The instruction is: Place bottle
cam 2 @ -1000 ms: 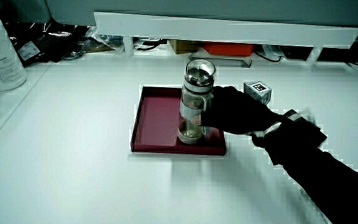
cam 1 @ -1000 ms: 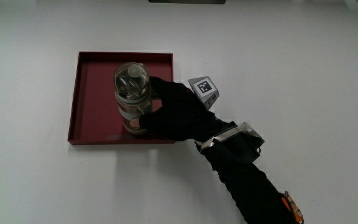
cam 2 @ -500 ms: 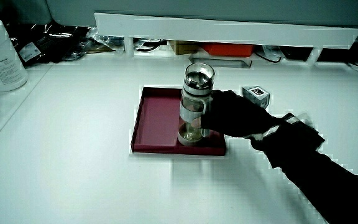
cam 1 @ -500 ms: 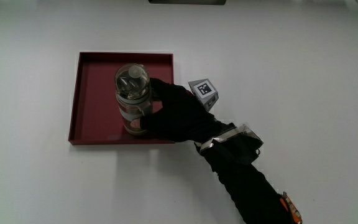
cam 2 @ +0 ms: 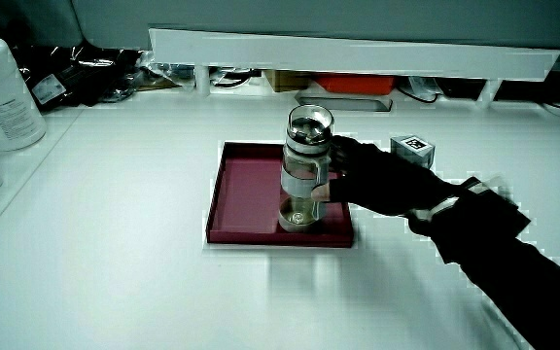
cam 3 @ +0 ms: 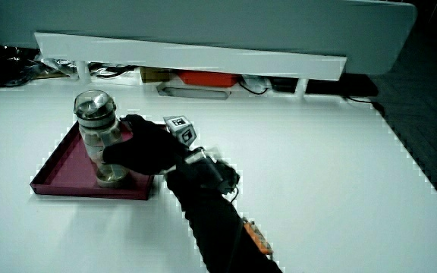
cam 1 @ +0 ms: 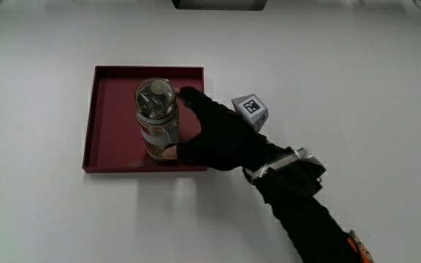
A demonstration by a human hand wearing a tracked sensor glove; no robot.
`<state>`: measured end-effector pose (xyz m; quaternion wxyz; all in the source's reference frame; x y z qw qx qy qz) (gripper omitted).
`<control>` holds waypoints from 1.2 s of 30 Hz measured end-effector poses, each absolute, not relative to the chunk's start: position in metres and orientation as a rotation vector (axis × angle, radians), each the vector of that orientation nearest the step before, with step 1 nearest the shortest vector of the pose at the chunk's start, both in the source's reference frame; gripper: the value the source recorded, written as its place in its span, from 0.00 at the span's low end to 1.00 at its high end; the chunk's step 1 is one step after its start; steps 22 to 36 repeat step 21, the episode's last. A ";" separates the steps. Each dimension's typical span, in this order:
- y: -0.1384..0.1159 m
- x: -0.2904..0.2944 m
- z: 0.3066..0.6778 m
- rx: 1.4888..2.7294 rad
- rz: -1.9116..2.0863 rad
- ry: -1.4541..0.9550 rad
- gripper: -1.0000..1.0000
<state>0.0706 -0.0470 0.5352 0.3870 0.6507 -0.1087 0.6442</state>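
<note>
A clear glass bottle (cam 1: 157, 117) with a metal lid stands upright in a shallow dark red tray (cam 1: 112, 95), near the tray's edge closest to the person. In both side views the bottle (cam 2: 306, 170) (cam 3: 97, 129) rests on the tray floor (cam 2: 246, 190) (cam 3: 59, 178). The hand (cam 1: 218, 135) lies beside the bottle over the tray's rim. Its fingers are spread and loosened: one fingertip reaches alongside the lid and the thumb sits near the bottle's base. The patterned cube (cam 1: 250, 107) rides on its back. The hand (cam 2: 377, 180) (cam 3: 146, 148) shows in both side views.
A low white partition (cam 2: 358, 49) (cam 3: 188, 49) runs along the table, with cables and small items under it. In a side view, a large white container (cam 2: 3, 87) stands at the table's edge.
The hand has loosened its wrap around the bottle and drawn back from it toward the forearm. The bottle stays standing in the tray.
</note>
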 end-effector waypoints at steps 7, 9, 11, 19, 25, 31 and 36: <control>-0.039 0.114 0.506 1.727 1.512 -0.306 0.00; -0.036 0.125 0.499 1.764 1.448 -0.315 0.00; -0.031 0.134 0.486 1.746 1.449 -0.298 0.00; -0.020 0.175 0.471 1.836 1.407 -0.366 0.00; -0.019 0.183 0.470 1.837 1.429 -0.383 0.00; -0.019 0.183 0.470 1.837 1.429 -0.383 0.00; -0.019 0.183 0.470 1.837 1.429 -0.383 0.00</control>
